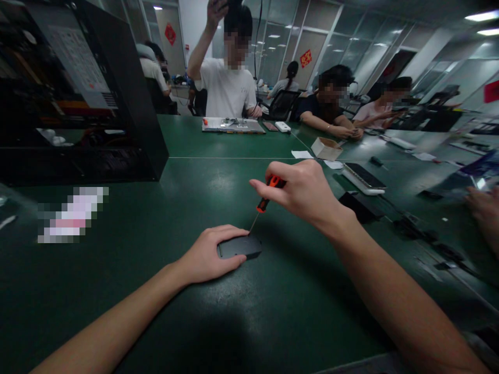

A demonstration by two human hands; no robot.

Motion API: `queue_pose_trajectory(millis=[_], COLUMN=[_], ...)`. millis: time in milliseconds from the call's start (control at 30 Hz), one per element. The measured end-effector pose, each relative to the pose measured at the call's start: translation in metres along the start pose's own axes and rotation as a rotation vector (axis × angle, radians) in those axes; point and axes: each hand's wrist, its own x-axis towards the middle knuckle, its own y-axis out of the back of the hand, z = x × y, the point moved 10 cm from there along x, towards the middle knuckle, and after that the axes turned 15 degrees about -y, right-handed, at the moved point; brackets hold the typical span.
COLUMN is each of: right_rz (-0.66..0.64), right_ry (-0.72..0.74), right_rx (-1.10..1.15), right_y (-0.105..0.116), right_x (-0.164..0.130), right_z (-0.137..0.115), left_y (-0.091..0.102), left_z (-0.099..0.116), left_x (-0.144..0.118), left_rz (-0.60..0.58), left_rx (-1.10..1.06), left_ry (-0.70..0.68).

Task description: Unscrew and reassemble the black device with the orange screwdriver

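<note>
A flat dark grey, box-shaped device [239, 248] lies on the green tabletop [218, 322]; its exact kind I cannot make out. My left hand [206, 255] is closed around its left end, thumb along the near side and fingers along the far side. In my right hand [302, 189] is a screwdriver [262, 204] with an orange and black handle, held tilted. Its thin shaft slants down to the far edge of the device's top, close to my left fingertips. Whether the tip sits in a screw is too small to tell.
A black open computer case [144, 104] stands at the left. Across the table are a panel with parts on it [234, 125], a small open box [326, 148] and several people. A phone [364, 175] on a white case, cables and another person's hand [483, 208] are at the right.
</note>
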Motion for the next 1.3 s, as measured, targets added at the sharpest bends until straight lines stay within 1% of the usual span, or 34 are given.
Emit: queue_pose_trajectory(millis=[233, 433, 567, 633, 800, 900, 1000, 1100, 1200, 1300], right_rz=[0.065, 0.119, 0.205, 0.226, 0.233, 0.228, 0.191, 0.169, 0.140, 0.098], right_ry=[-0.066, -0.125, -0.105, -0.085, -0.034, -0.051, -0.109, -0.163, -0.195, -0.215], right_rx=[-0.062, -0.123, -0.081, -0.080, -0.101, -0.151, -0.225, -0.238, -0.169, -0.063], right_y=[0.001, 0.001, 0.012, 0.018, 0.026, 0.027, 0.023, 0.020, 0.015, 0.004], right_x=[0.000, -0.001, -0.007, -0.012, -0.021, -0.020, -0.015, -0.012, -0.007, 0.000], right_z=[0.005, 0.012, 0.007, 0.001, -0.015, -0.017, -0.012, -0.005, 0.004, 0.018], left_y=[0.001, 0.000, 0.000, -0.001, -0.002, -0.003, -0.003, -0.003, -0.003, -0.003], left_z=[-0.001, -0.001, -0.001, -0.001, -0.003, -0.003, -0.004, -0.005, -0.003, -0.002], left_x=[0.001, 0.001, 0.002, 0.002, 0.002, 0.003, 0.003, 0.002, 0.002, 0.003], left_rz=[0.013, 0.013, 0.018, 0.015, 0.015, 0.005, -0.006, -0.010, -0.016, -0.020], left_rx=[-0.006, -0.026, -0.030, -0.033, -0.045, -0.031, -0.013, -0.016, -0.031, -0.030], left_ry=[0.021, -0.012, -0.019, -0.021, -0.017, -0.021, -0.016, -0.002, -0.007, 0.001])
